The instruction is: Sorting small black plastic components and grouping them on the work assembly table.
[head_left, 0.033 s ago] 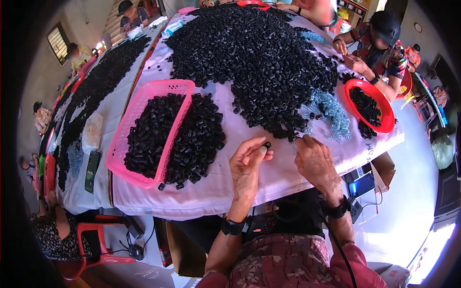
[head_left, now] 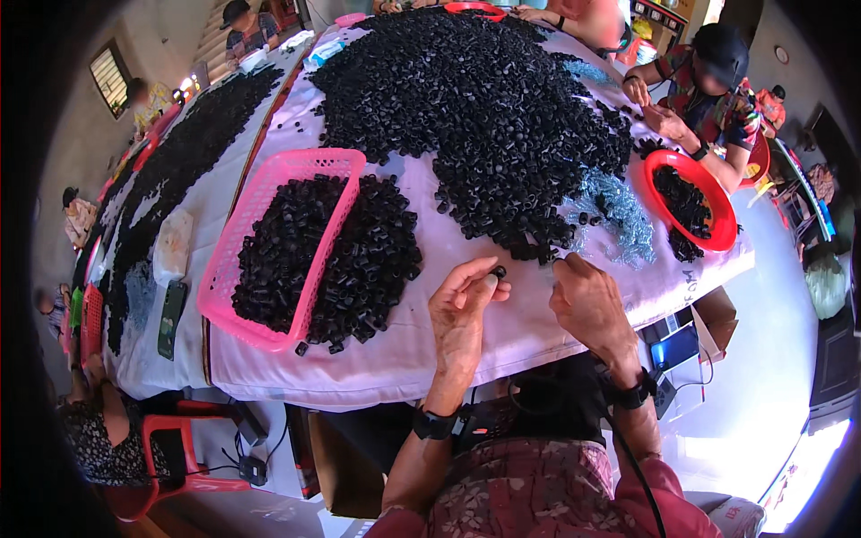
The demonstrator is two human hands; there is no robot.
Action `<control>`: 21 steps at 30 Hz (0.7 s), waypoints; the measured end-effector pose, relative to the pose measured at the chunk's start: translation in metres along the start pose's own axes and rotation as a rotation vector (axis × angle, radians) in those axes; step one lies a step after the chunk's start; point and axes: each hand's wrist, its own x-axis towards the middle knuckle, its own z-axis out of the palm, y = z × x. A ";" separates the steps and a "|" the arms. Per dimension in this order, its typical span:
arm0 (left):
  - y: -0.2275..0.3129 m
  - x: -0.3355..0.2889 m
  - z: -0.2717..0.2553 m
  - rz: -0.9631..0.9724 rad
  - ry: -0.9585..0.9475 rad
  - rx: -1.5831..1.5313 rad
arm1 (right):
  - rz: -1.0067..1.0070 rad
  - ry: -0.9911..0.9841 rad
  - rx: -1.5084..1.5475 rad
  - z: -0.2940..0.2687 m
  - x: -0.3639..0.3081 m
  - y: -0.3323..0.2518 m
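Note:
Between the thumb and fingers of my left hand (head_left: 459,309) is a small black plastic cap (head_left: 499,271). Just to its right, my right hand (head_left: 592,305) is closed in a pinch. Whatever its fingers hold, if anything, is hidden or too small to make out. Both hands are over the near edge of the cloth-covered table (head_left: 502,350). Beyond them spreads a large heap of the same black caps (head_left: 475,99). A pink plastic basket (head_left: 300,336), partly filled with caps, stands left of my hands, with a loose pile of caps (head_left: 381,255) against its right side.
A tangle of small clear bluish pieces (head_left: 619,215) lies right of the heap, near a red bowl (head_left: 725,235) holding black pieces. A co-worker (head_left: 717,81) works at the right. On the left, another table carries a phone (head_left: 170,318) and a plastic bag (head_left: 173,247).

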 end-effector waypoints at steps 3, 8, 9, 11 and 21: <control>-0.001 0.000 -0.002 -0.017 -0.020 0.033 | -0.036 0.091 0.146 0.011 -0.004 0.009; -0.003 0.001 -0.005 -0.007 -0.070 0.078 | 0.373 0.149 1.187 0.019 0.002 -0.012; -0.003 0.001 -0.004 -0.010 -0.073 0.077 | 0.330 0.173 1.275 0.025 0.003 -0.013; -0.003 0.001 0.000 -0.035 -0.079 0.075 | 0.320 0.196 1.274 0.027 0.006 -0.016; -0.002 0.001 -0.001 -0.060 -0.096 0.013 | 0.302 0.275 1.288 0.033 0.004 -0.030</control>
